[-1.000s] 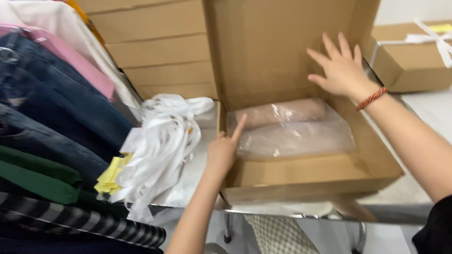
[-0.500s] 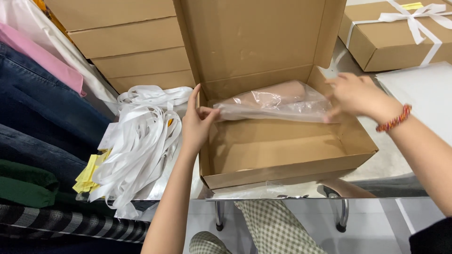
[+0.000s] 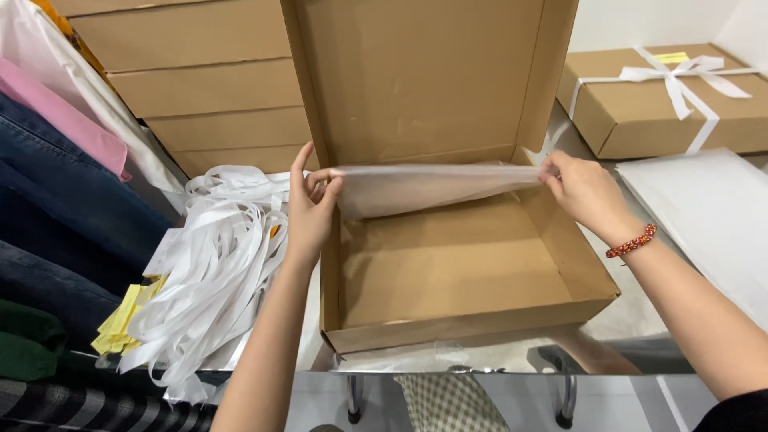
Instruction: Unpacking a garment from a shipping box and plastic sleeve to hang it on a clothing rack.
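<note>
Sheet: a thin translucent sheet, plastic or tissue, is held stretched flat across the far part of an open cardboard box, just above its floor.
Left hand: the left hand is seen at the box's left wall, its thumb and fingers pressed together on the sheet's left edge.
Right hand: the right hand, a red beaded bracelet at its wrist, is pinched on the sheet's right edge at the right wall.
Box: the lid is stood upright at the far side; the bottom is seen bare, with nothing packed in it.
Step in hand: judged from the taut sheet, a lining is being spread over the box's inside.
Next move: the sheet would need to be lowered evenly and kept square to the walls, since so thin a film is likely to crumple or drift.
Left of the box: a heap of white ribbon is piled just beside it, with yellow tags and folded clothes further left.
Far left: flat cardboard boxes are stacked.
Far right: a closed box tied with white ribbon is set well apart, white paper lying nearer.
</note>
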